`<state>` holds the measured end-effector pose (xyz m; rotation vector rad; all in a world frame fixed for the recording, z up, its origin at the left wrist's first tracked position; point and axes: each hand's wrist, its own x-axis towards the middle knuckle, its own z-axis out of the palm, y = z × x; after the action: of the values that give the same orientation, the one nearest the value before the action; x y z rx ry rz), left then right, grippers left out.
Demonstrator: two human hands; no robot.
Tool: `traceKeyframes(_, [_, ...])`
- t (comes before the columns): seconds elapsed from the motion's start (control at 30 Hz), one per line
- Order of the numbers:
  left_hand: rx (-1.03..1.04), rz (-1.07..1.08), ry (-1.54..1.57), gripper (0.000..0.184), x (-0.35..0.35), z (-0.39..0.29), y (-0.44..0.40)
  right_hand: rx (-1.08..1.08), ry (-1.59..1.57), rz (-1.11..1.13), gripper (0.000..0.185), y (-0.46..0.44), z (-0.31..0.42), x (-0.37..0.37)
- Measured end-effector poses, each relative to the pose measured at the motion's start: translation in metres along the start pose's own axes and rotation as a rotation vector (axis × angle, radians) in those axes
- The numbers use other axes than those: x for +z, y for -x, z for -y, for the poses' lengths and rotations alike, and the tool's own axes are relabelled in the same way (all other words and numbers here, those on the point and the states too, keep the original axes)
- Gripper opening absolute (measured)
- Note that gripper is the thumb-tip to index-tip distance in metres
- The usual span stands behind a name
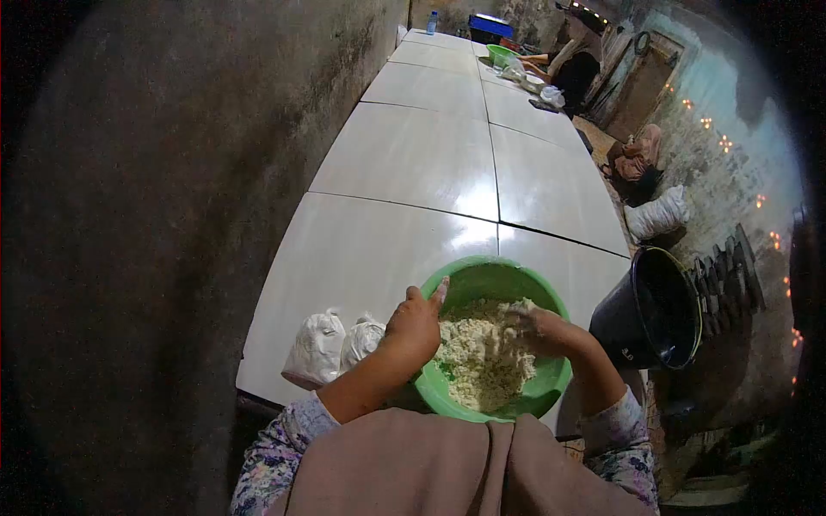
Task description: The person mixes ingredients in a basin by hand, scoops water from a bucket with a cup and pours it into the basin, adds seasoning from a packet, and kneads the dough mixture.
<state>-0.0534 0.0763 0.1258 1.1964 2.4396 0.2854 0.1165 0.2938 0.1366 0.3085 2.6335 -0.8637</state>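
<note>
While left grip (413,331) touches bowl (490,273), right grip (540,330) — fingers (516,318) leftward, touching crumbs (480,354).

Floral sleeves (280,449) flank a plain brown garment (396,471).

looking at a long white table (413,155) with dark seams. got a big green bowl (503,277) at the near end, two bags of white stuff (314,351) beside it, plus a green basin (500,54) and blue bottle (432,24) way down far.
</note>
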Motion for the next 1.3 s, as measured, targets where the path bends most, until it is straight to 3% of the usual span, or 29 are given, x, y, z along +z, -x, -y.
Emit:
traceKeyframes(0.03, [0.003,0.002,0.002,0.078,0.0,-0.001,0.001,0.004,0.0,0.001,0.063,-0.014,-0.017,0.014])
traceKeyframes(0.1, [0.021,-0.009,-0.006,0.079,-0.002,-0.001,0.003,0.209,0.14,-0.136,0.071,-0.032,-0.033,0.034])
traceKeyframes(0.13, [0.019,-0.007,-0.023,0.079,-0.001,-0.001,0.001,0.278,0.193,0.048,0.074,-0.044,-0.017,0.033])
traceKeyframes(0.3, [0.001,0.01,0.003,0.078,0.002,0.001,-0.003,0.154,0.234,0.272,0.063,-0.026,0.073,0.05])
traceKeyframes(0.33, [-0.002,0.009,0.02,0.076,0.003,0.002,-0.004,-0.095,0.217,0.088,0.063,-0.024,0.058,0.072])
traceKeyframes(0.43, [0.031,-0.037,0.028,0.076,0.01,0.006,-0.004,-0.085,0.311,0.033,0.057,-0.02,0.048,0.084])
traceKeyframes(0.47, [0.029,-0.033,0.03,0.076,0.011,0.007,-0.004,0.107,-0.155,-0.036,0.044,-0.021,0.049,0.082])
traceKeyframes(0.5, [0.017,-0.018,0.036,0.076,0.01,0.007,-0.004,0.108,-0.157,-0.034,0.044,-0.019,0.052,0.077])
traceKeyframes(0.57, [0.007,0.0,0.044,0.077,0.008,0.006,-0.005,-0.076,0.274,-0.353,0.019,-0.013,0.062,0.059])
traceKeyframes(0.63, [0.023,-0.011,0.079,0.078,0.005,0.005,-0.004,0.002,0.301,-0.331,0.023,-0.005,0.072,0.042])
traceKeyframes(0.77, [0.046,-0.02,0.024,0.079,0.003,0.004,-0.001,-0.056,0.283,-0.394,0.031,0.006,0.078,0.025])
traceKeyframes(0.9, [0.033,-0.017,0.021,0.078,0.005,0.004,-0.003,0.145,0.19,-0.193,0.039,0.018,0.093,0.004])
traceKeyframes(0.97, [0.023,-0.01,0.022,0.078,0.004,0.004,-0.002,-0.116,0.149,-0.09,0.049,0.029,0.084,0.004])
traceKeyframes(1.0, [0.021,-0.002,0.024,0.077,0.002,0.003,-0.002,-0.103,0.38,0.099,0.057,0.03,0.081,0.004])
traceKeyframes(1.03, [0.018,0.007,0.027,0.076,0.002,0.003,-0.002,-0.103,0.38,0.102,0.057,0.033,0.078,0.009])
traceKeyframes(1.1, [0.025,-0.01,0.025,0.076,0.003,0.004,-0.002,-0.235,0.793,0.114,0.051,0.039,0.061,0.037])
traceKeyframes(1.13, [0.036,-0.028,0.022,0.075,0.004,0.004,-0.002,-0.366,0.733,0.077,0.044,0.036,0.034,0.061])
traceKeyframes(1.17, [0.043,-0.024,0.023,0.075,0.006,0.004,-0.003,-0.358,0.73,0.078,0.044,0.026,0.012,0.088])
traceKeyframes(1.23, [0.032,-0.004,0.0,0.078,0.007,0.004,-0.007,-0.291,0.116,0.179,0.037,0.014,0.001,0.11])
traceKeyframes(1.27, [0.016,-0.011,0.025,0.078,0.006,0.003,-0.005,-0.468,0.502,0.107,0.035,0.01,0.009,0.101])
traceKeyframes(1.3, [0.019,-0.013,0.024,0.078,0.007,0.003,-0.005,-0.466,0.503,0.103,0.035,0.002,0.026,0.083])
